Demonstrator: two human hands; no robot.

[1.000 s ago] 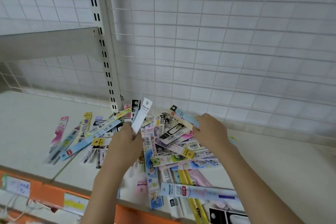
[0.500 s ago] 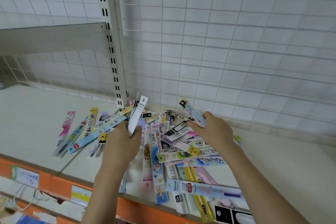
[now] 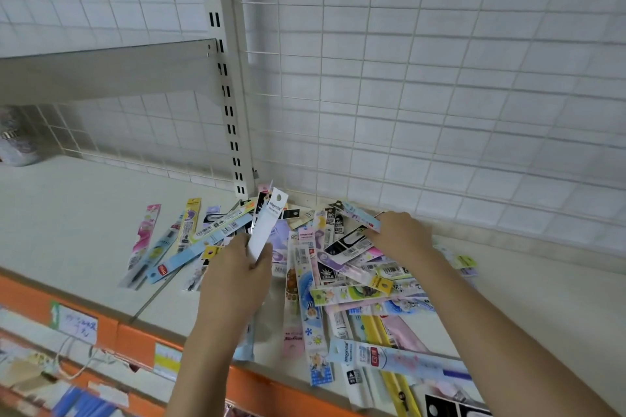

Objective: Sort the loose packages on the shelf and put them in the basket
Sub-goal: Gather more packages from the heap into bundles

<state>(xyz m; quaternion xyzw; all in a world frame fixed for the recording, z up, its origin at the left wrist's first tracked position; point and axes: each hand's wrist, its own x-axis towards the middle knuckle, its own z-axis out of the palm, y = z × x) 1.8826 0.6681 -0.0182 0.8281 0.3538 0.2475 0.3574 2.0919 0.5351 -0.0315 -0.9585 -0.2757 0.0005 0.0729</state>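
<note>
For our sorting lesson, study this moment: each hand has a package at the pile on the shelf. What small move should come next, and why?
Probably lift the right hand, drawing its light blue flat package clear of the heap of slim packages. The left hand already holds a white narrow package upright above the heap, while the right grip sits at heap level. No basket is in view.

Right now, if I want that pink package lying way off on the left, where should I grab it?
Pinch the pink package at its upper end, coming from the left. It lies flat at the pile's outer edge, its far end resting on bare shelf, while its near end sits close against the neighbouring packages.
</note>
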